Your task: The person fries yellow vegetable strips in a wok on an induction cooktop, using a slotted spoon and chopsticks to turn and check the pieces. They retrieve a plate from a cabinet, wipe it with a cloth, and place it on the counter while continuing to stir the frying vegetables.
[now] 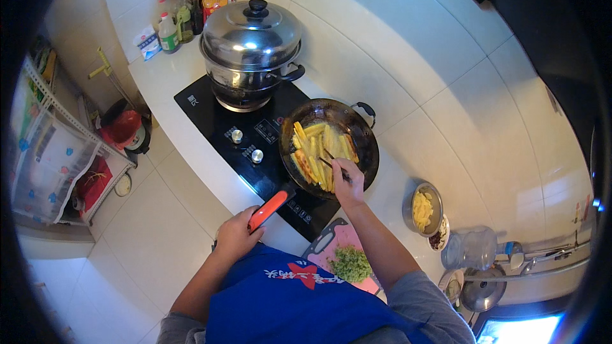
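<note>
A dark wok [366,162] sits on the black induction cooktop [205,105]. Yellow strips of food [313,145] lie in bubbling oil inside it, some browned at the sides. My right hand [349,182] is over the wok's near right part and grips dark chopsticks [326,160], whose tips reach among the strips. My left hand [239,231] is closed around the end of the wok's red and black handle [267,210]. Below the wok, a pink cutting board [342,235] holds a pile of chopped greens [350,263], partly hidden by my right forearm.
A lidded steel steamer pot [253,48] stands on the cooktop's far left. Bottles [168,33] crowd the counter corner. At right are a metal bowl of pale yellow slices [423,210], a small plate [440,234] and a large clear plastic bottle [471,248]. A shelf rack [62,114] stands at left.
</note>
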Demonstrator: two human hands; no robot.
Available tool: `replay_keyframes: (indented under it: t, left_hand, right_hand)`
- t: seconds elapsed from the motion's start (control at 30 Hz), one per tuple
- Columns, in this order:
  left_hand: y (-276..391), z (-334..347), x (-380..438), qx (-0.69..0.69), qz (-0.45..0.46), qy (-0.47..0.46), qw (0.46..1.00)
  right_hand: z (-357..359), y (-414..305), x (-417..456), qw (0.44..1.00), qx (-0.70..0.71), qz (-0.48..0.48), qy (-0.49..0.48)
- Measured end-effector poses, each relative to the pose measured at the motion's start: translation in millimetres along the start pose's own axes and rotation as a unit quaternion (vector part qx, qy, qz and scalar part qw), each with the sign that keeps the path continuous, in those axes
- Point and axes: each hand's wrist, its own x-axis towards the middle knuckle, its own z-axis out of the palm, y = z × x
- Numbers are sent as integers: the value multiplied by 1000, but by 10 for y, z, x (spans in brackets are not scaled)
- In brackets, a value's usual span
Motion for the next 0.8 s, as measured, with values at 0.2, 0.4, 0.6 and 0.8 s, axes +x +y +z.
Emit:
replay_keyframes:
  t: [0.2, 0.4, 0.6, 0.8]
  left_hand:
    - [16, -8, -7, -5, -1, -1, 1000]
    - [3, 4, -13, 2, 4, 4, 1000]
    - [3, 8, -13, 1, 1, 4, 1000]
    - [-27, 25, -6, 2, 12, 8, 1000]
  right_hand:
    - [-14, 330, 97, 913, 208, 330, 121]
    - [-136, 571, 156, 804, 291, 443, 270]
    - [-252, 396, 161, 904, 235, 320, 160]
    - [119, 294, -89, 965, 152, 210, 28]
